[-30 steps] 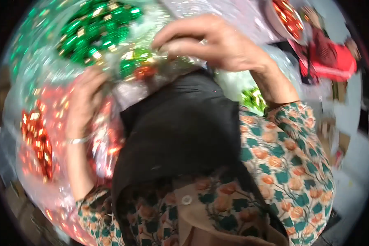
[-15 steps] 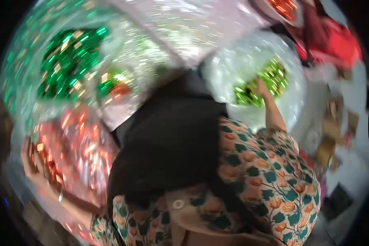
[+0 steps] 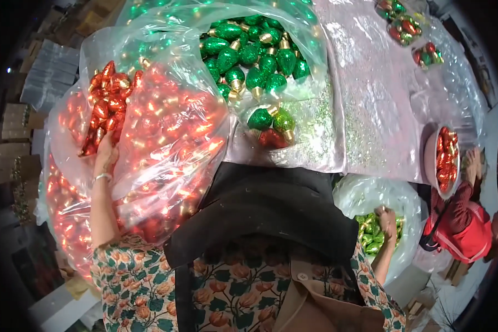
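On the left, my left hand (image 3: pixel 106 150) reaches into the opening of a clear plastic bag (image 3: pixel 166 144), touching glittery red bulb-shaped ornaments (image 3: pixel 109 97) with gold caps. Its fingers are partly lost among them. Over to the right, my right hand (image 3: pixel 387 222) is closed above light green bulb ornaments (image 3: pixel 372 232) in another clear bag (image 3: pixel 351 193); whatever its fingers hold is too small to make out. Between the bags, a small cluster (image 3: pixel 272 126) of dark green, light green and red bulbs lies on the glitter-strewn pink table cover (image 3: pixel 365 94).
A large open bag of dark green bulbs (image 3: pixel 254 58) stands beyond the cluster. A pink bowl (image 3: pixel 430 152) of red bulbs sits at the right table edge, beside a co-worker in red (image 3: pixel 470 232). Mixed bulb clusters (image 3: pixel 405 29) lie far right; cardboard boxes (image 3: pixel 16 122) line the left.
The view has swung left and sharpened, so the bags appear farther right. My left hand remains at the red bag and my right hand at the light green one.
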A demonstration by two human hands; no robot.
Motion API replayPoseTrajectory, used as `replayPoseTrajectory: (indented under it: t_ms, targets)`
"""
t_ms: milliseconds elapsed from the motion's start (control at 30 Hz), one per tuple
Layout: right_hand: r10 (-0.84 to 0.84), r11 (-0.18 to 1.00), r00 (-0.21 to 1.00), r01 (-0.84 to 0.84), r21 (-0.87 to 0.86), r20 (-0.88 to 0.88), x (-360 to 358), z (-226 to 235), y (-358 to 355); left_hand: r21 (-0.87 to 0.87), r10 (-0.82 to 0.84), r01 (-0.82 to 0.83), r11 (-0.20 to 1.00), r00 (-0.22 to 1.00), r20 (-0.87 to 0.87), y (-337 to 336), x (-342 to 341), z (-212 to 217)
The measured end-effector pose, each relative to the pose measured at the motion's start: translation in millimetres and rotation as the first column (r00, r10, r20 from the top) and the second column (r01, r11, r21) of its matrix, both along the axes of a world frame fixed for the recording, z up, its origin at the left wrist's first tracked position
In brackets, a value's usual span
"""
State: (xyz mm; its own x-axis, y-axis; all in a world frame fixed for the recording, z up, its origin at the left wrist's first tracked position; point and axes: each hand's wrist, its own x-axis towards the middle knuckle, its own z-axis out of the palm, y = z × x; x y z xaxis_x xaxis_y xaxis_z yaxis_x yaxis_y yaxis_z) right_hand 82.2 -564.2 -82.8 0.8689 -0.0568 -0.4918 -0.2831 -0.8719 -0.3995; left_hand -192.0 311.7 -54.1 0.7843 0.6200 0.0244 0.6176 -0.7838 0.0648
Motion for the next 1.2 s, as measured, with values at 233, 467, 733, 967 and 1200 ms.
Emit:
replayPoseTrajectory:
  t_ms: [233, 467, 733, 967, 1200]
  targets:
    - [0.419, 0.751, 0.764, -0.595, 0.286, 0.490, 108.2, 133.7, 232.3, -0.856, 0.186, -0.280, 0.434, 0.958, -0.219, 3.1, 59.3, 34.9]
    - [0.845, 0.065, -0.155, -0.921, -0.385, 0.512, 181.3, 115.5, 507.2, -0.448, -0.023, 0.024, 0.894, 1.000, 0.008, 2.8, 28.2, 0.9]
    - [0.914, 0.111, -0.163, -0.780, -0.616, 0.372, 202.3, 16.5, 566.6, -0.275, 0.132, -0.200, 0.940, 0.961, -0.245, -48.3, 56.3, 56.7]
    - [0.509, 0.631, 0.484, -0.772, 0.073, 0.712, 176.5, 116.6, 461.6, -0.272, -0.132, 0.242, 0.931, 0.921, 0.365, -80.7, 107.4, 165.9]
    - [0.097, 0.448, 0.898, -0.424, 0.787, 0.429, 87.7, 156.7, 312.4, 0.033, -0.809, 0.905, 0.424, 0.362, 0.463, -275.2, 223.1, 153.1]
